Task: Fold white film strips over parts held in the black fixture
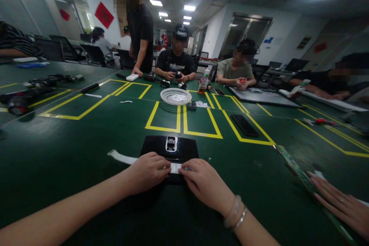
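Directly in front of me on the green table lies a glossy black panel (184, 147) with a silver-framed square fitting (171, 144) near its far edge. A white strip (176, 168), printed in places, lies across the panel's near part. Its loose end sticks out to the left past the panel. My left hand (150, 171), fingers closed, pinches the strip from the left. From the other side my right hand (203, 180), with bangles at the wrist, pinches it too, leaving a short piece visible between the fingertips. The fingers hide the rest.
Beyond the panel, a white round basket (175, 96) stands among yellow tape outlines. A black phone (245, 125) lies to the right. A long green circuit board (300, 175) lies near another person's hand (341, 203). Several people sit or stand around the table; tools lie left.
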### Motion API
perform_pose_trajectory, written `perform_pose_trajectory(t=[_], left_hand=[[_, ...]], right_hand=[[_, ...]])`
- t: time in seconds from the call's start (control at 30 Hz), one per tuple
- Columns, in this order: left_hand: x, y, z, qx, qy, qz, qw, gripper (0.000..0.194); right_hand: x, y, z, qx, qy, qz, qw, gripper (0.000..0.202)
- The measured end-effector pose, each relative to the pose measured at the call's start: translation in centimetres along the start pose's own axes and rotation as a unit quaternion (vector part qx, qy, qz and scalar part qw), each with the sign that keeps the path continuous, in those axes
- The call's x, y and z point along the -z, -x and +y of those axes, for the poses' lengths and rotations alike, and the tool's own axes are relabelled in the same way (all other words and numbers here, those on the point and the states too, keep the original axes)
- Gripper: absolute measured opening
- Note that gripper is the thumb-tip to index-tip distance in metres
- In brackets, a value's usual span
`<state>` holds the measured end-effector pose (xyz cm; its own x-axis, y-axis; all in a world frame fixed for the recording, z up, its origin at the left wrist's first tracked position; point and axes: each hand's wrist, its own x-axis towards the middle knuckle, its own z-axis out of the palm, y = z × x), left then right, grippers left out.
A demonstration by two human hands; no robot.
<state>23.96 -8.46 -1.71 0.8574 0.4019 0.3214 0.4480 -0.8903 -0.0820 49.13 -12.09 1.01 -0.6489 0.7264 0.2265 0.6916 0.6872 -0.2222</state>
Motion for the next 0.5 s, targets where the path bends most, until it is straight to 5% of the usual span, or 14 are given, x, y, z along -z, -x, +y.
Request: perform_pose_trajectory(t=[0.5], left_hand=[[0.70, -0.24, -0.07, 0.056, 0.056, -0.050, 0.996, 0.041]], right_hand=[[-0.11, -0.29, -0.81, -0.002, 0.078, 0.018, 0.997, 0.019]])
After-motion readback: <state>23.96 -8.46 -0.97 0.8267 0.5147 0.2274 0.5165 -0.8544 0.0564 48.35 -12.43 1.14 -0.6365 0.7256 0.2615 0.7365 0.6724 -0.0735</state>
